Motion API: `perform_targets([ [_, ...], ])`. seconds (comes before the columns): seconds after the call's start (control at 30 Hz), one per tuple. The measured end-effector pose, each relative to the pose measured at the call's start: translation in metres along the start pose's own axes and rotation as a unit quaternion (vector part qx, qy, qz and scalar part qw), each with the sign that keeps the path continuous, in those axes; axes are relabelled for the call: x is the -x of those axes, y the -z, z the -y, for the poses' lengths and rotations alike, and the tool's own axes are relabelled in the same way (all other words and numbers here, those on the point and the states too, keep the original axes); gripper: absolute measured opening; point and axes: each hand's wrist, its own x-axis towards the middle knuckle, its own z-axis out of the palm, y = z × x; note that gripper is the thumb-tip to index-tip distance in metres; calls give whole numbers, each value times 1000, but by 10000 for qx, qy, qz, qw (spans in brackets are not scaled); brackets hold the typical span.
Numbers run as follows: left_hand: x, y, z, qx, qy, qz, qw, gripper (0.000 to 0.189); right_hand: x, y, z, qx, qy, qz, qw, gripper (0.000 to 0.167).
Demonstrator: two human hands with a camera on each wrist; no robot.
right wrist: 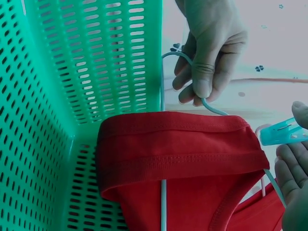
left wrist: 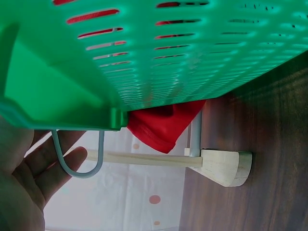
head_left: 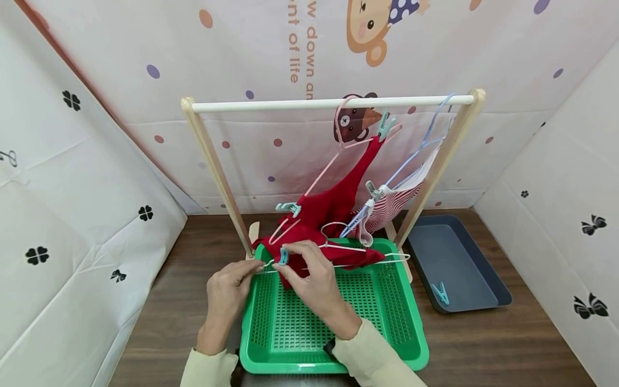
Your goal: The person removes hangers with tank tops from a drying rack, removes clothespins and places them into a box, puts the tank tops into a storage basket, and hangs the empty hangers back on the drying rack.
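Over the green basket (head_left: 333,368), a white wire hanger (head_left: 398,258) runs through a red garment (right wrist: 183,139) with a stitched band. My left hand (head_left: 226,293) pinches the hanger's rounded left end between thumb and fingers; the left wrist view shows that end as a loop (left wrist: 79,174) past the basket rim. Between thumb and fingers my right hand (head_left: 314,279) pinches a light-blue clothespin (right wrist: 281,132). It is beside the garment's banded edge, near the hanger wire. Part of the garment lies behind my right hand in the head view.
A white rod (head_left: 271,106) on wooden posts spans behind the basket. From it hang a pink hanger (head_left: 323,173) with red cloth and clothespins, and a blue hanger (head_left: 411,158) with a striped garment (head_left: 394,207). A dark tray (head_left: 474,258) at right holds a blue clothespin (head_left: 441,293).
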Motion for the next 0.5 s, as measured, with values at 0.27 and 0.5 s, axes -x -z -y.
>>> perform_targets([
  [0.27, 0, 1, -2, -14, 18, -9, 10000, 21, -8, 10, 3, 14, 44, 14, 10000, 51],
  [0.5, 1, 2, -2, -30, 0, -60, 10000, 20, -18, 25, 17, -30, 305, -59, 9995, 51],
])
